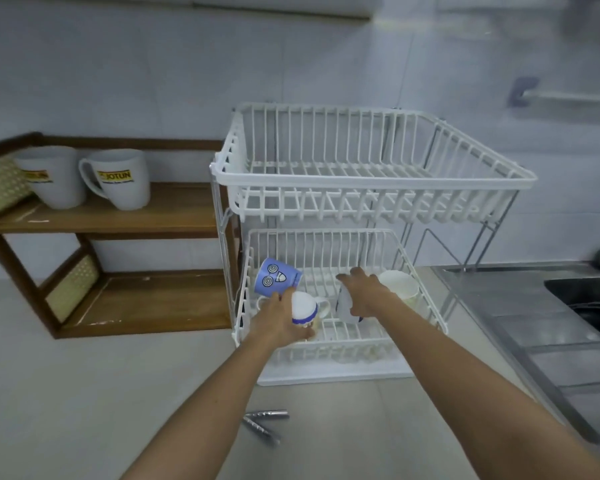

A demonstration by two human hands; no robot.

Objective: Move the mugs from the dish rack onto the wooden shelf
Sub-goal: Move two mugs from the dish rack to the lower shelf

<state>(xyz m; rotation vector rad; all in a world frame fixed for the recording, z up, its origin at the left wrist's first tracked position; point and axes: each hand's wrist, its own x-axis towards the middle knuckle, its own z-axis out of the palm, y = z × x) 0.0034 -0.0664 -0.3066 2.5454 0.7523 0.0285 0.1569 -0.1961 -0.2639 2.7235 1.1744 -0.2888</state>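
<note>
Task partly done. Two white mugs (84, 178) stand on the top board of the wooden shelf (160, 213), toward its left end; the lower board is bare. The shelf sits at the bench's back left, just beside the rack (371, 178), whose upper tier is empty.

Four mugs remain in the lower tier. A blue mug (276, 280) leans tilted at the tier's left edge. The left hand (279, 322) closes around an inverted white mug with a blue band (303, 310) at the front left. The right hand (364, 292), fingers spread, rests on a pale mug (347, 304) near the tier's centre; a firm grasp cannot be confirmed. A cream mug (400, 287) lies on its side toward the right edge.

Judged stage: picking up from the lower tier; four transfers appear to be left. Metal tongs (264, 424) lie on the bench's near side.
</note>
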